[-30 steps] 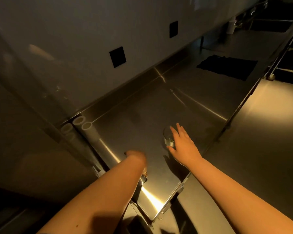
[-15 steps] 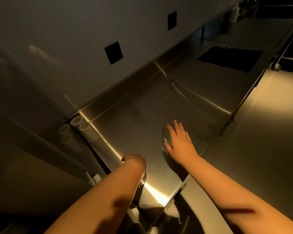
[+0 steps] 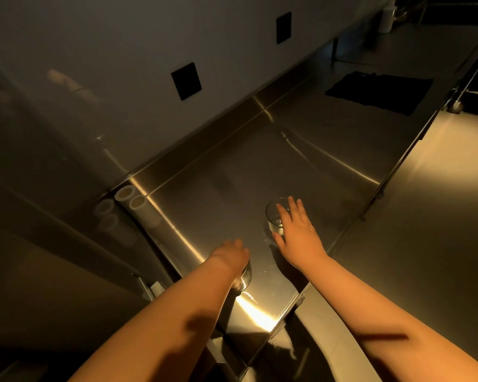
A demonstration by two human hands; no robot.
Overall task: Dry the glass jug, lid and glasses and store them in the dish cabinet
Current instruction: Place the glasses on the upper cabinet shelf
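Note:
Two clear glasses stand upright on the steel counter (image 3: 329, 150). My right hand (image 3: 298, 232) reaches from the right over the farther glass (image 3: 272, 216), with fingers along its far rim and the thumb round its near side. My left hand (image 3: 229, 255) is bent down over the nearer glass (image 3: 245, 275) and grips it from above. That hand hides its own fingers and the glass's rim. No jug or lid is in view.
A black cloth (image 3: 378, 89) lies flat farther along the counter. Two white tubes (image 3: 133, 199) stand at the counter's back left corner by the wall. Black wall plates (image 3: 186, 81) sit above. The counter's front edge (image 3: 370, 199) runs to my right, with floor beyond.
Both hands have stayed on their glasses. The view has shifted slightly, and the right hand's fingers have settled further over the farther glass.

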